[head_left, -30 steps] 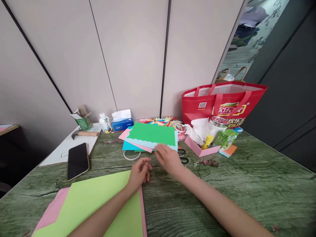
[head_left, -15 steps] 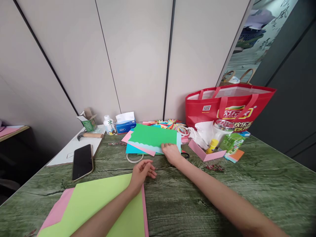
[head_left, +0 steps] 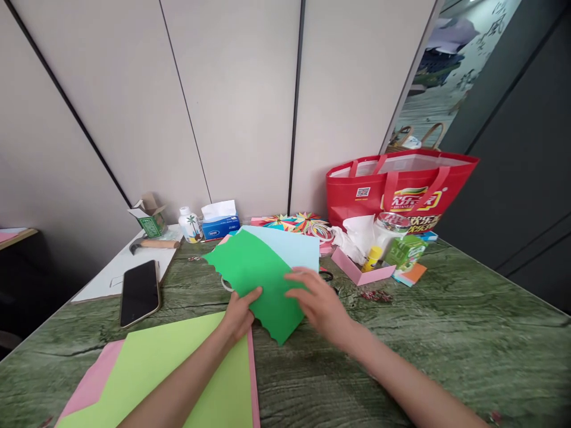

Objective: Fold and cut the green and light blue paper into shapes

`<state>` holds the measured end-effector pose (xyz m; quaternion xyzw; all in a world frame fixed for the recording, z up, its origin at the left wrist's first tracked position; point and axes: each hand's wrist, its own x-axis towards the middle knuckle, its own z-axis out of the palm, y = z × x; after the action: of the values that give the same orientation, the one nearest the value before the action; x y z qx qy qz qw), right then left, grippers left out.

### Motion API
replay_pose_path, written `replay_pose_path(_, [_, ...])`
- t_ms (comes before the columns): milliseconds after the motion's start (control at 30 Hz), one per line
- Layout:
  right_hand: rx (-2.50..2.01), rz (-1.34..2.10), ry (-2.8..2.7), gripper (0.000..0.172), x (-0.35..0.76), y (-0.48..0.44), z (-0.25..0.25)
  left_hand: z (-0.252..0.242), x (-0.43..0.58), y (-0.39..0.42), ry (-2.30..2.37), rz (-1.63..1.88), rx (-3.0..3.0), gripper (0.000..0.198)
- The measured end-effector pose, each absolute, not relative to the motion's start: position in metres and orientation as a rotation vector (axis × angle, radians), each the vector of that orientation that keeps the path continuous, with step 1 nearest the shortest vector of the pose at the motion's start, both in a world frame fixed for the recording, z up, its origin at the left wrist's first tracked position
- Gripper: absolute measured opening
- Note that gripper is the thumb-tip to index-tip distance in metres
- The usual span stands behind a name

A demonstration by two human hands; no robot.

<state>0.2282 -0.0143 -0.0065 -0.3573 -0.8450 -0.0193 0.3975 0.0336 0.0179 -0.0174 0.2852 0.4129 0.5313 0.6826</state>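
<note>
Both hands hold a dark green paper sheet (head_left: 259,276) with wavy cut edges, lifted and tilted above the green wood-grain table (head_left: 446,321). My left hand (head_left: 239,310) pinches its lower left edge, thumb on top. My right hand (head_left: 317,303) lies on the sheet's right side with fingers spread over it. Behind the sheet sits a pale blue sheet (head_left: 294,248) on the paper stack. A light green sheet (head_left: 178,368) over a pink one (head_left: 91,383) lies under my left forearm.
A black phone (head_left: 139,291) lies at left by a white board (head_left: 118,267) with a hammer (head_left: 151,243). At the back stand a small box (head_left: 149,217), bottle (head_left: 188,224), tissue box (head_left: 220,219), paper stars (head_left: 294,222), red bag (head_left: 401,187), pink tray (head_left: 359,270), glue stick (head_left: 371,257).
My right hand took the dark green sheet off the stack and drew it toward me. My left hand rose and gripped its lower edge. The pale blue sheet is now uncovered.
</note>
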Motion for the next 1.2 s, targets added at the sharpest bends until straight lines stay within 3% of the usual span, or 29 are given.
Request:
replay_pose_path(200, [-0.957,0.748,-1.949,0.033,0.275,0.000,-0.027,-0.012,0.023,0.026,0.900,1.045,0.633,0.050])
replay_pose_path(267, [-0.944,0.872,-1.918,0.032,0.272,-0.001,-0.034,-0.013,0.022,0.026,0.894,1.017,0.633,0.047])
replay_pose_path(400, [-0.895,0.969,-1.888,0.023,0.265,-0.005,-0.037,-0.017,0.020,0.027,0.898,1.028,0.625,0.037])
replay_pose_path(667, [-0.816,1.056,-1.844,0.007,0.268,-0.005,-0.031,-0.028,0.015,0.033,0.872,1.079,0.625,0.037])
replay_pose_path(1200, [-0.929,1.156,-1.331,0.025,0.261,-0.002,-0.037,-0.029,0.020,0.021,0.750,0.791,0.759,0.071])
